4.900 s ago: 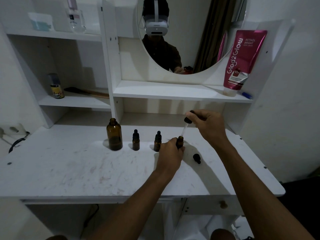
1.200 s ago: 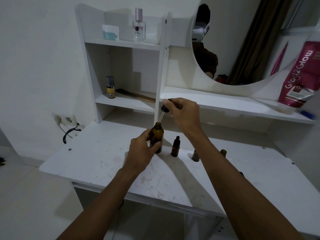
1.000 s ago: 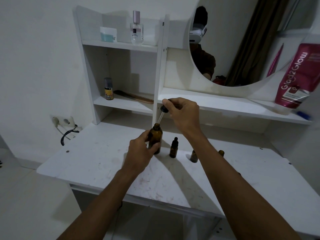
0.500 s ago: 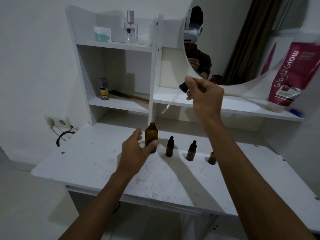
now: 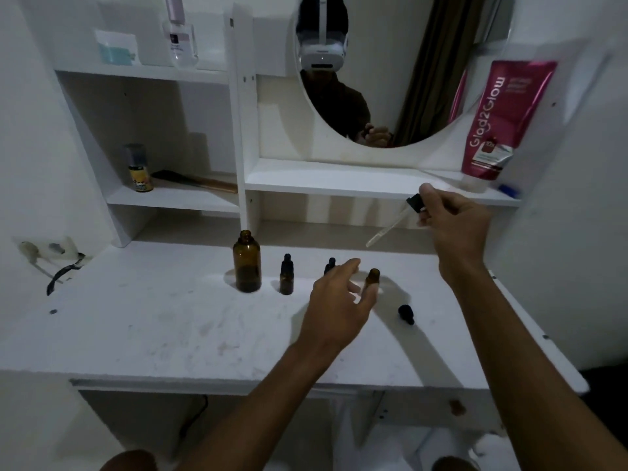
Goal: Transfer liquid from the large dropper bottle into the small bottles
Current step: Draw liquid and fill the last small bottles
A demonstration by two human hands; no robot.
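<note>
The large amber bottle (image 5: 247, 266) stands uncapped on the white tabletop (image 5: 163, 328). To its right stand three small amber bottles: one capped (image 5: 286, 275), a second (image 5: 329, 265) mostly hidden behind my left hand, and an uncapped one (image 5: 373, 278). My left hand (image 5: 339, 307) hovers open just in front of the uncapped small bottle, fingers spread. My right hand (image 5: 455, 226) holds the glass dropper (image 5: 390, 227) by its black cap, tip slanting down-left, above and right of that bottle. A small black dropper cap (image 5: 406, 313) lies on the table to the right.
White shelves rise behind the table. A small can (image 5: 139, 169) and a comb (image 5: 195, 181) sit on the left shelf, a pink tube (image 5: 503, 120) on the right shelf, a clear bottle (image 5: 179, 32) on top. A round mirror (image 5: 390, 69) hangs above. A wall socket (image 5: 47, 249) is at left.
My left hand let go of the large bottle and moved right to the uncapped small bottle. My right hand carried the dropper out of the large bottle and to the right.
</note>
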